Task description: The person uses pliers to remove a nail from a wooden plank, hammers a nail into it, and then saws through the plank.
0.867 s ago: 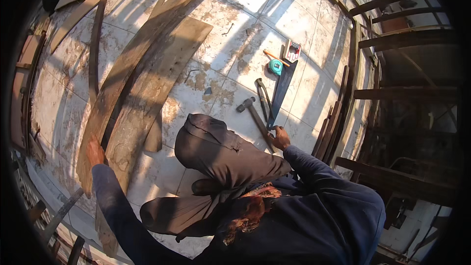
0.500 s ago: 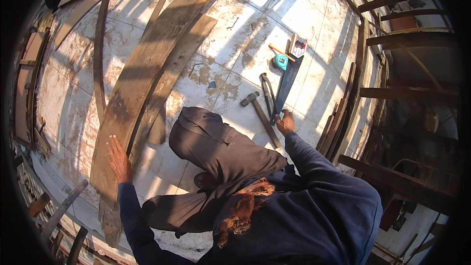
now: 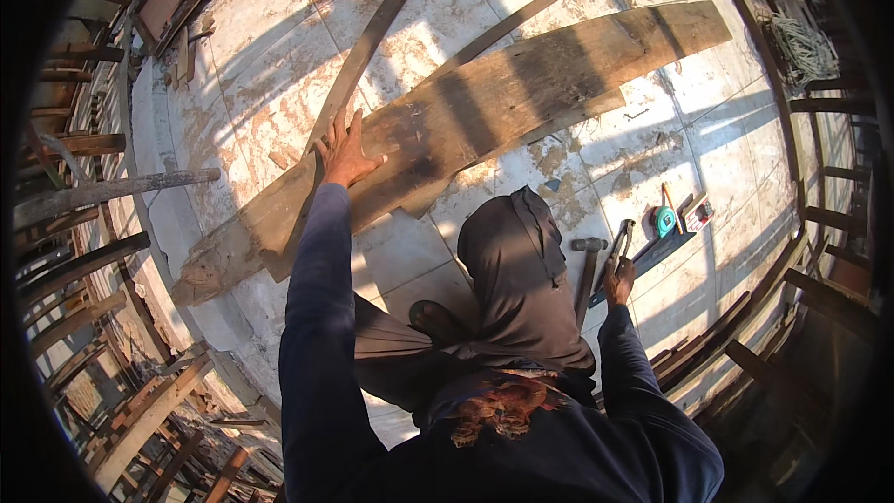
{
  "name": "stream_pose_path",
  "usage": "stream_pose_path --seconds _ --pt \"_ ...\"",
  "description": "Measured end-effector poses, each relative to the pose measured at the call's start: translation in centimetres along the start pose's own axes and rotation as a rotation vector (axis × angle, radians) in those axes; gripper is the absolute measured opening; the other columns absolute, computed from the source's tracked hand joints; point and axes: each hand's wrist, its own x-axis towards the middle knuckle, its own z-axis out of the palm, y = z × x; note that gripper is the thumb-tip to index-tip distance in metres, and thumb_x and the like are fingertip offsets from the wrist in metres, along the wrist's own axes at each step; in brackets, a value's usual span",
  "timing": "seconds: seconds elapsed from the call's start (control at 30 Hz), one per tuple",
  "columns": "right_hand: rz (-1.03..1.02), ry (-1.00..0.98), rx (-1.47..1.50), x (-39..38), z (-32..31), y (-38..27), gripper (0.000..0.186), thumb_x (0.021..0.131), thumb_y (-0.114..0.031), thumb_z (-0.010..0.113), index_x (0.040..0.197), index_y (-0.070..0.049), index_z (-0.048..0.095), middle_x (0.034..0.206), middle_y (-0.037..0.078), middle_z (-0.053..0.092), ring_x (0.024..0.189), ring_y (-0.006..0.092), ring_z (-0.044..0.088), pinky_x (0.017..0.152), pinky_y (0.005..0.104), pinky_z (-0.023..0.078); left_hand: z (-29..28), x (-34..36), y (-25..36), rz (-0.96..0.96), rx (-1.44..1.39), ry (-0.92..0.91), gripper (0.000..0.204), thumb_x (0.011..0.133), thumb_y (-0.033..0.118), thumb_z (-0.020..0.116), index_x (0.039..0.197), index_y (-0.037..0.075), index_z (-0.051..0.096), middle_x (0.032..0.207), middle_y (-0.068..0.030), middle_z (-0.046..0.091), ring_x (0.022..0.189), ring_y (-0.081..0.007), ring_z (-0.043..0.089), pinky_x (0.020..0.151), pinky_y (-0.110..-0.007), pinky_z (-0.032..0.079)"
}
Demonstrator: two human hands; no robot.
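Note:
My left hand [image 3: 348, 151] rests with its fingers spread at the upper edge of a wide, weathered plank [image 3: 521, 84]. A narrow wooden strip [image 3: 368, 47] runs up from beside its fingertips. My right hand [image 3: 618, 280] is low over the tools, its fingers curled at the handles of the pincers [image 3: 623, 233] and across the blade of a handsaw [image 3: 659, 250]. Which of these it grips, if either, is hidden. A hammer [image 3: 586, 270] lies just left of it. Beyond are a teal tape measure [image 3: 664, 220] and an orange pencil [image 3: 667, 194].
Another board [image 3: 577, 114] lies partly under the wide plank, and a second narrow strip [image 3: 531, 14] lies behind it. Slatted timber and loose wood [image 3: 149, 410] border the left side. Long battens [image 3: 703, 340] lie at the right. A bundle of pale cord [image 3: 803, 51] sits at far right.
The view has turned left, so the plank and tools appear shifted right. My left hand has gone from lying on the plank's face to its far edge. My right hand is nearer the pincers.

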Motion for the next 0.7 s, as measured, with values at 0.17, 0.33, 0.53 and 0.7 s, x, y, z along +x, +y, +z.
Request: stream_pose_path --seconds 0.17,0.33,0.53,0.7 --pt "0.016 -0.059 -0.018 -2.0 0.5 -1.6 0.045 0.086 -0.031 0.063 0.121 -0.003 0.054 0.119 0.026 0.052 0.11 0.0449 0.052 0.094 0.0482 0.043 0.4 2.5 -0.2 -0.191 -0.108 -0.344 0.113 0.056 0.048 0.08 0.15 0.018 0.025 0.151 -0.021 0.028 0.145 -0.0361 0.014 0.109 -0.067 0.009" --pt "0.128 -0.046 -0.036 -3.0 0.5 0.3 0.045 0.085 -0.032 0.064 0.119 -0.003 0.054 0.118 0.026 0.052 0.11 0.0442 0.053 0.094 0.0469 0.043 -0.1 3.1 1.9 -0.132 -0.118 -0.321 0.11 0.058 0.043 0.079 0.15 0.018 0.024 0.149 -0.0221 0.03 0.143 -0.0374 0.017 0.109 -0.065 0.006" --pt "0.128 -0.079 -0.081 2.0 -1.6 2.8 0.045 0.082 -0.031 0.067 0.117 -0.003 0.058 0.114 0.026 0.056 0.104 0.0425 0.058 0.089 0.0462 0.048 2.2 3.1 -2.0 -0.03 -0.307 -0.269 0.105 0.064 0.023 0.083 0.151 0.025 0.025 0.143 -0.0127 0.037 0.137 -0.0364 0.028 0.113 -0.053 0.015" --pt "0.069 0.23 -0.192 8.3 -5.1 5.2 0.038 0.084 -0.028 0.067 0.109 -0.001 0.058 0.107 0.026 0.059 0.1 0.043 0.058 0.086 0.0461 0.048 6.2 5.1 -5.5 0.077 -0.388 -0.23 0.1 0.067 0.018 0.082 0.15 0.023 0.028 0.147 -0.0161 0.038 0.138 -0.0362 0.03 0.114 -0.044 0.025"
